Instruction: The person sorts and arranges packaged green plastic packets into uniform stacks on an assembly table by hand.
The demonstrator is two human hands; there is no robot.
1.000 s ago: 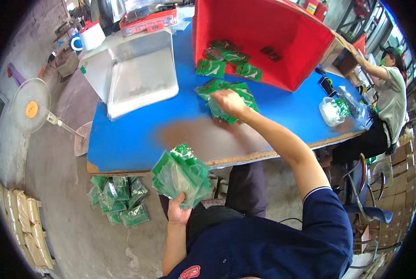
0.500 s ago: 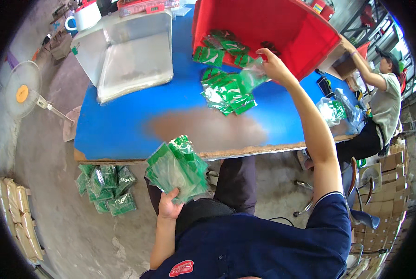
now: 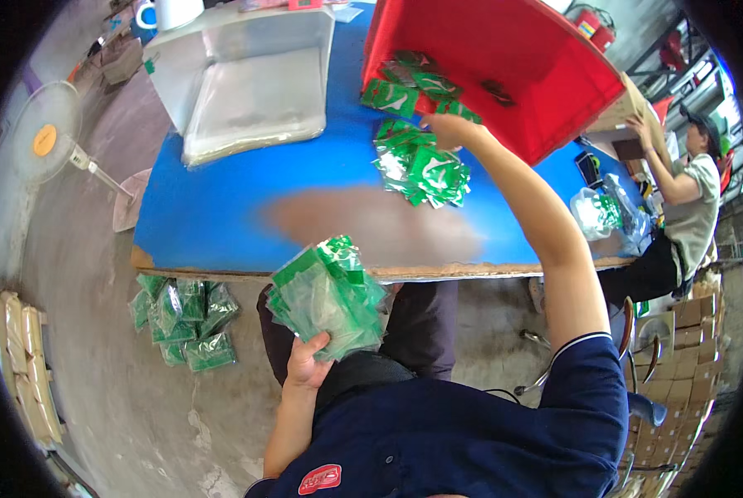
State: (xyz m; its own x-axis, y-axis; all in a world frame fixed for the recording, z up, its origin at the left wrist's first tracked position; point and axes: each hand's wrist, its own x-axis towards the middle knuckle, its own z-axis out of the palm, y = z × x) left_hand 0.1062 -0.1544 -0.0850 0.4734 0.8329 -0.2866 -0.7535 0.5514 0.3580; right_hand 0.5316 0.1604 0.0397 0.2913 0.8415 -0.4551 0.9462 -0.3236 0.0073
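My left hand (image 3: 309, 357) is closed round the lower end of a fanned stack of flat green packets and clear plastic bags (image 3: 326, 295), held above my lap in front of the table edge. My right hand (image 3: 454, 133) reaches far across the table, at the top of a loose pile of shiny green packets (image 3: 425, 170). Its fingers point down and are mostly hidden, so I cannot tell whether they grip a packet. More green packets (image 3: 391, 98) spill from the mouth of a red bin (image 3: 504, 58) lying tipped beyond the pile.
A grey tray (image 3: 176, 83) holds a stack of clear bags (image 3: 259, 100) on the blue table (image 3: 222, 207). Filled green packs (image 3: 193, 324) lie on the floor, left. A fan (image 3: 46, 139) stands farther left. At right another person (image 3: 691, 183) handles a cardboard box (image 3: 625, 108).
The clear bag with green in it has left my right hand, and a packet lies flat on the pile. My right hand has moved slightly left. My left hand keeps its stack.
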